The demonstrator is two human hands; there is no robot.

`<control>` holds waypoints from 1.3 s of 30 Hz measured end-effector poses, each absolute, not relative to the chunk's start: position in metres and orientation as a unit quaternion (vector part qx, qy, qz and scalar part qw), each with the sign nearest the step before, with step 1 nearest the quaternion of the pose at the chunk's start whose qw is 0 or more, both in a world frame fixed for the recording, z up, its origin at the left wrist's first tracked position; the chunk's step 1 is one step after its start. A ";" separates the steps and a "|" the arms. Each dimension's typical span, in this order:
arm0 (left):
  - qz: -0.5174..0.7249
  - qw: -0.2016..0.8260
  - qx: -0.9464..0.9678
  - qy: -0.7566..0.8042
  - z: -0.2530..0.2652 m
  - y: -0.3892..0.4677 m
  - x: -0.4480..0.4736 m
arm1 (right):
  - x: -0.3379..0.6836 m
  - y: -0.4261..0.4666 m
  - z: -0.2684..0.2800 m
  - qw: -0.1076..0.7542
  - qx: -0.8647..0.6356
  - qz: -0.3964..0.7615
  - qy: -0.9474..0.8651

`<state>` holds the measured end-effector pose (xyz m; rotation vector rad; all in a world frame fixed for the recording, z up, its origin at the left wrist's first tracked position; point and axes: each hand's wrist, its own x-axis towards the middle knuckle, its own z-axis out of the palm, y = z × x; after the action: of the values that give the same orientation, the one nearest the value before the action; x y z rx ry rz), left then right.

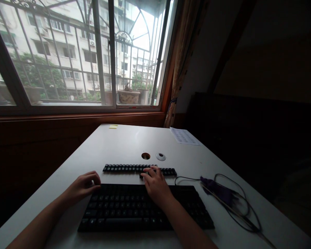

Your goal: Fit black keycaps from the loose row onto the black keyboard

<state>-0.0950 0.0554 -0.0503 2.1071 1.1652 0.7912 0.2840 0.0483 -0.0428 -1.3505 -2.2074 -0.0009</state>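
The head-worn camera looks forward and down, close over the black keyboard (119, 209), toward the window (112, 62).

Probably a home: window (113, 55), curtain (182, 62), desk (129, 143).

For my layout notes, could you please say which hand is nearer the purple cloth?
Right: the right hand is left of the purple cloth, at the row of keys; the left hand is farther left, at a corner of the keyboard.

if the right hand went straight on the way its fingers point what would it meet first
Most likely the rows of black keycaps: the right hand's fingertips overlap them in this view, though whether they touch or hover is unclear.
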 end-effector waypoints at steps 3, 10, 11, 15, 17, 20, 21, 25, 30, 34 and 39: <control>0.298 0.300 0.793 0.438 -0.051 0.057 -0.095 | 0.284 0.048 -0.040 0.267 -0.488 0.008 -0.831; 0.292 0.308 0.793 0.438 -0.050 0.056 -0.095 | 0.284 0.048 -0.038 0.271 -0.480 0.021 -0.834; 0.291 0.307 0.793 0.438 -0.049 0.056 -0.094 | 0.284 0.048 -0.038 0.270 -0.480 0.022 -0.834; 0.293 0.302 0.792 0.443 -0.048 0.055 -0.093 | 0.285 0.049 -0.039 0.257 -0.478 0.028 -0.840; 0.292 0.301 0.793 0.442 -0.049 0.055 -0.093 | 0.286 0.049 -0.039 0.254 -0.476 0.032 -0.841; 0.295 0.301 0.795 0.437 -0.051 0.055 -0.094 | 0.286 0.050 -0.040 0.258 -0.471 0.038 -0.843; 0.296 0.302 0.795 0.435 -0.052 0.056 -0.094 | 0.286 0.050 -0.040 0.260 -0.468 0.040 -0.844; 0.293 0.308 0.791 0.440 -0.051 0.056 -0.095 | 0.286 0.052 -0.041 0.263 -0.460 0.045 -0.847; 0.288 0.309 0.792 0.441 -0.048 0.055 -0.093 | 0.286 0.053 -0.040 0.261 -0.453 0.048 -0.851; 0.288 0.308 0.790 0.445 -0.049 0.055 -0.093 | 0.286 0.054 -0.039 0.249 -0.452 0.036 -0.856; 0.286 0.305 0.792 0.445 -0.047 0.054 -0.092 | 0.287 0.054 -0.041 0.249 -0.448 0.027 -0.858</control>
<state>-0.0916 0.0538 -0.0470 2.0964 1.1777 0.7567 0.2867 0.0541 -0.0405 -1.2206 -2.3369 0.0748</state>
